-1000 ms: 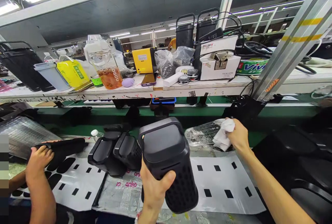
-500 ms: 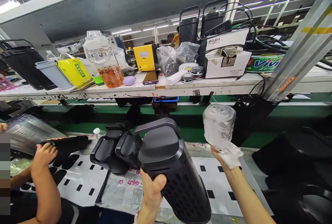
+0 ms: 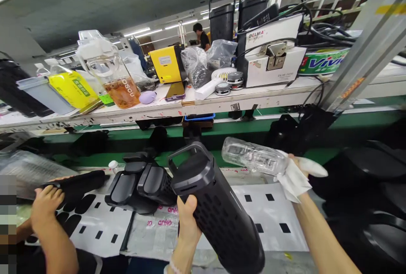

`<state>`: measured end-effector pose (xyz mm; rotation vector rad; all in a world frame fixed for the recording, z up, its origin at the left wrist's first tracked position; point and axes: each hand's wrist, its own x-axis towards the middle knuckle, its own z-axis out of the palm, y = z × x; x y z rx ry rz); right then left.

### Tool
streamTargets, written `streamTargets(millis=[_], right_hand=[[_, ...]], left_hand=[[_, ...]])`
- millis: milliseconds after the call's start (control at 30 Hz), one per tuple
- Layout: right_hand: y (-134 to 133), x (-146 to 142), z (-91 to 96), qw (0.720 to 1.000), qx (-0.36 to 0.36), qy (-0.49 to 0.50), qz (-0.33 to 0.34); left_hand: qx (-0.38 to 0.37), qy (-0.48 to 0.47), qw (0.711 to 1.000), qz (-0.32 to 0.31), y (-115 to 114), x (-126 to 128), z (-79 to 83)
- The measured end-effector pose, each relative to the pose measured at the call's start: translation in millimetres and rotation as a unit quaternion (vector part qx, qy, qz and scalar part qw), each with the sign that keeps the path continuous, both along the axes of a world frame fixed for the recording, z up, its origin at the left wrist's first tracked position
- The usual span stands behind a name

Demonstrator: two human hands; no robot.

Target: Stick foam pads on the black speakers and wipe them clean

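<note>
Workbench (image 3: 285,259), right arm (image 3: 323,236) outstretched

Left hand (image 3: 187,219) grips 1 black perforated speaker (image 3: 222,223); right hand (image 3: 300,172) holds 1 clear plastic sleeve (image 3: 253,155) and 1 white cloth (image 3: 293,183).

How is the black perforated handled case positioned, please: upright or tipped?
Tipped: the black perforated case slants across the left hand, handle end up-left, base end down-right.
</note>
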<state>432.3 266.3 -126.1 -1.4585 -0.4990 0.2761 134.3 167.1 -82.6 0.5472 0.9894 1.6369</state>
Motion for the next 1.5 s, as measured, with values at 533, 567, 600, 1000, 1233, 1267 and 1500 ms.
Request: streamTargets(millis=[533,567,600,1000,1233,1267,1500], right_hand=[[-4.6,-0.6,42.3,0.757,-0.341,-0.508,0.231],[-13.7,-3.1,51.8,0.754,-0.376,-0.506,0.185],[-23.8,-6.9,60.3,0.761,-0.397,-0.492,0.142],[-124.3,-155.2,-5.9,0.820,-0.009,-0.525,0.225],[-118.6,-172.6,-11.6,0.844,-0.041,-0.511,0.160],[-117.8,-173.9,-11.9,0.841,-0.028,-0.515,0.165],[-122.6,-170.5,-6.8,0.851,-0.070,-0.509,0.110]], left_hand=[[0.152,0.493,0.852,-0.095,29.1,4.1,-111.6],[0.176,0.511,0.835,-0.102,27.8,1.0,-104.2],[0.198,0.529,0.817,-0.113,27.4,-1.5,-96.0],[0.229,0.573,0.767,-0.177,38.9,-10.5,-70.8],[0.240,0.556,0.777,-0.172,38.0,-12.7,-71.7],[0.241,0.556,0.777,-0.171,38.5,-12.7,-71.1],[0.233,0.566,0.769,-0.186,40.6,-10.6,-66.0]])
